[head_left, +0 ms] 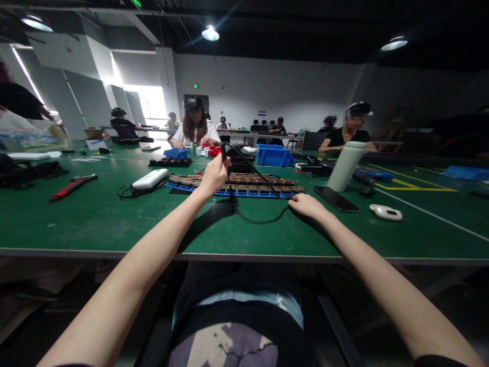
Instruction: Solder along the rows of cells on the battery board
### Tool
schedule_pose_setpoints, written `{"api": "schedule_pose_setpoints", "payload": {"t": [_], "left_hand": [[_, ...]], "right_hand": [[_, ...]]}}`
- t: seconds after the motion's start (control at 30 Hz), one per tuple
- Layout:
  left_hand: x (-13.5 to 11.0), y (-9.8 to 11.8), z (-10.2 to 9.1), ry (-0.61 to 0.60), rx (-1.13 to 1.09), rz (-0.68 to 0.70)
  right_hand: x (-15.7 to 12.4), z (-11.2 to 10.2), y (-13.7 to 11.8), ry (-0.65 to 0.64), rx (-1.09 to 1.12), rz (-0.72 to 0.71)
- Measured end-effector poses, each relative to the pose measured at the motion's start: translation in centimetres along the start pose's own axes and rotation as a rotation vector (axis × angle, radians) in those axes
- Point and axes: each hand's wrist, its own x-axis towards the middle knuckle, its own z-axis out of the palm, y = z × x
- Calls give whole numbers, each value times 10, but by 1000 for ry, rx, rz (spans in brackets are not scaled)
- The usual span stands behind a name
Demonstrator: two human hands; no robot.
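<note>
My left hand (216,176) is raised above the table, its fingers closed round a black cable (250,162). From there the cable bends in an arc, down and to the right, toward my right hand (305,204). That hand rests low on the table with its fingers pinched at what looks like the cable's lower end; the fingertips partly hide it. Behind the cable lies a long blue rack (263,191) with rows of brownish, metallic-looking strips. The right end of the rack is close to my right fingertips. A curved dark line on the table below looks like the cable's shadow.
On the left are a red-handled tool (68,189) and a white device (150,179) with a cord. To the right stand a pale green bottle (346,167), a black phone (336,199) and a small white case (385,212). A blue bin (274,155) and co-workers are beyond.
</note>
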Motion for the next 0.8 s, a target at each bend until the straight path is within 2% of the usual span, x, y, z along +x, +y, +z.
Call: {"api": "schedule_pose_setpoints", "payload": {"t": [0.8], "left_hand": [[0,2,-2,-7,17,-3]], "right_hand": [[1,0,0,1,-2,4]]}}
